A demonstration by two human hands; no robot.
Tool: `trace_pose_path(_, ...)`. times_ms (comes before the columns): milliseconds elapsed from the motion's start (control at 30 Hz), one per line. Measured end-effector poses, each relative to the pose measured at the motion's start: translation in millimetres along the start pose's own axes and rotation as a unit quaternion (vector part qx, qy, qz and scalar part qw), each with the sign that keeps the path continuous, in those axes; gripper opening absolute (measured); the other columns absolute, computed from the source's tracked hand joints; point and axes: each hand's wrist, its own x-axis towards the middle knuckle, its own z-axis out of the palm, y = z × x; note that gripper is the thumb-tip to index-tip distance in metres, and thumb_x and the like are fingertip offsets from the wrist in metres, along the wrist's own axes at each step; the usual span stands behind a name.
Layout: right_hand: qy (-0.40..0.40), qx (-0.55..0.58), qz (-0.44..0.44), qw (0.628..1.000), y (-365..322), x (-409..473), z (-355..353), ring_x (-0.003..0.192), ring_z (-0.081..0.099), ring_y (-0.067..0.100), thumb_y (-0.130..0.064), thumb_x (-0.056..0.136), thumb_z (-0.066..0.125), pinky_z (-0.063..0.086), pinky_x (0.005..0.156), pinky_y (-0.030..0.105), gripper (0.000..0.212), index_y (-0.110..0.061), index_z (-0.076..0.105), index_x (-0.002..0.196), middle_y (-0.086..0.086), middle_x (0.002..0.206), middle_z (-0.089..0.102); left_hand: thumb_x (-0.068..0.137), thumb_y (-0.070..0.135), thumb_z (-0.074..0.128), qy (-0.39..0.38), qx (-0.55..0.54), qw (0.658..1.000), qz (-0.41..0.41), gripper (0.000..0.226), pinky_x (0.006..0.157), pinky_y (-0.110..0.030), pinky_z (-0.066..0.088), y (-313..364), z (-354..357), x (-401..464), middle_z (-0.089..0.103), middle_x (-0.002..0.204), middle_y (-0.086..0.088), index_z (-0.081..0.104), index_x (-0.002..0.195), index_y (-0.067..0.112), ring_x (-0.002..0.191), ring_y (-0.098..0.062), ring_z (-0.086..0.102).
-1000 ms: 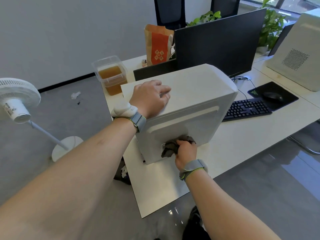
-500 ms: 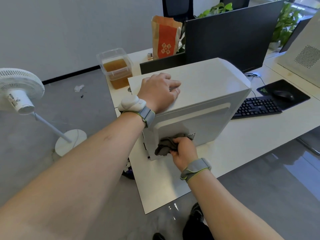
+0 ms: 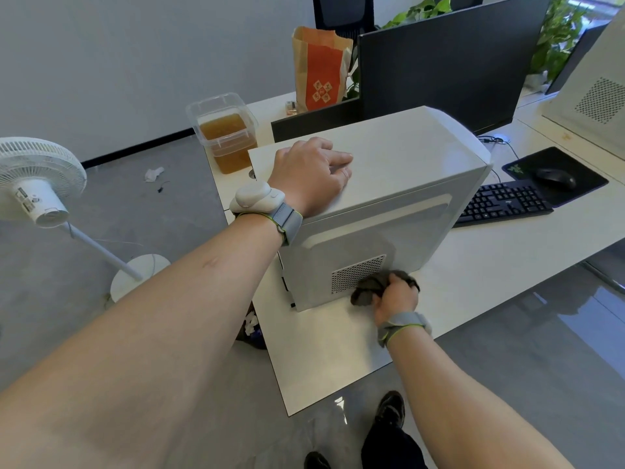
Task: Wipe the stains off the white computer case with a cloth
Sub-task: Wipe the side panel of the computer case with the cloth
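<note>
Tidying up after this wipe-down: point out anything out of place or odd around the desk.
A crumpled white scrap lies on the grey floor near the fan, with small dark bits beside it; it looks like litter. On the desk, nothing stands out: the white computer case stands upright.

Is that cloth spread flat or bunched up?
Bunched: the cloth bulges crumpled from the right hand, against the case.

1. Bare desk (image 3: 324,363) lies open in front of the white computer case (image 3: 389,184).
2. Right of the case, a keyboard (image 3: 504,203) and mouse (image 3: 554,177) stand in the way.
3. Behind it, the monitor (image 3: 446,59) blocks passage; a clear tub (image 3: 225,130) crowds the back-left corner, seemingly just apart.
</note>
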Motion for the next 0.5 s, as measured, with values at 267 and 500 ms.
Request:
trace_pose_path(267,-0.097,-0.2,0.106,0.969,57.8,-40.1,29.0,0.115,0.063,0.036,-0.021,0.103,0.05,0.058,0.082,0.04,0.035,-0.002,0.057,0.132,0.016,0.114,0.066,0.102,0.049,0.043,-0.004,0.004,1.0,0.007,0.038,0.113,-0.044,0.025,-0.1,0.5,-1.0,0.051,0.149,0.008,0.062,0.135,0.045,0.136,-0.017,0.042)
trace_pose_path(500,-0.152,-0.06,0.167,0.972,26.9,-84.7,28.0,0.06,0.061,0.026,0.008,0.098,0.037,0.048,0.059,0.039,0.019,0.0,0.053,0.092,0.013,0.071,0.062,0.102,0.05,0.044,-0.005,0.0,1.0,0.009,0.038,0.113,-0.043,0.025,-1.2,0.6,-0.6,0.051,0.149,0.009,0.063,0.135,0.045,0.137,-0.017,0.042)
